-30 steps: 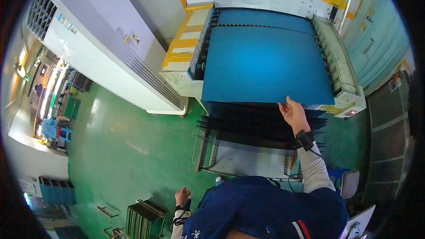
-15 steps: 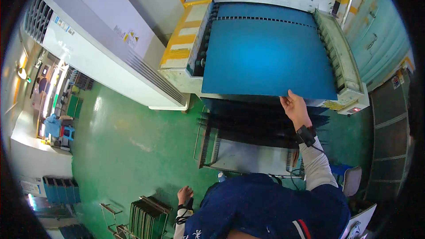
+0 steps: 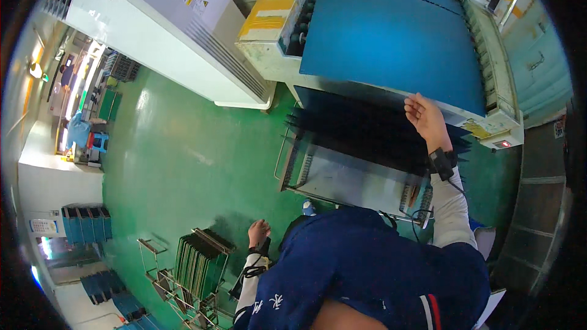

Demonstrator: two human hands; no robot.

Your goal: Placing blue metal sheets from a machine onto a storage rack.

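Observation:
A large blue panel (image 3: 391, 43) lies flat on the roller conveyor of a machine (image 3: 507, 104), its near edge toward me. My right hand (image 3: 426, 119) is at that edge, right of the middle, with its fingers curled. Whether the fingertips still touch the panel I cannot tell; nothing shows in their grip. Below the machine's mouth, a wheeled rack (image 3: 354, 174) holds several dark panels (image 3: 361, 125) standing on edge. My left hand (image 3: 259, 233) hangs low at my left side, loosely closed, with no object visible in it. It is nearest to a smaller rack of boards (image 3: 199, 263).
A tall white cabinet unit (image 3: 159, 36) stands left of the machine. Green floor (image 3: 177, 159) stretches out on the left. Farther off, a person in blue (image 3: 78, 129) is by a blue stool (image 3: 99, 142). Grey panelled doors (image 3: 538, 220) stand at the right.
The blue panel has slid farther in along the rollers. My right hand, earlier pinching its near edge, now has curled fingers at that edge. The whole view has shifted; my left hand still hangs low.

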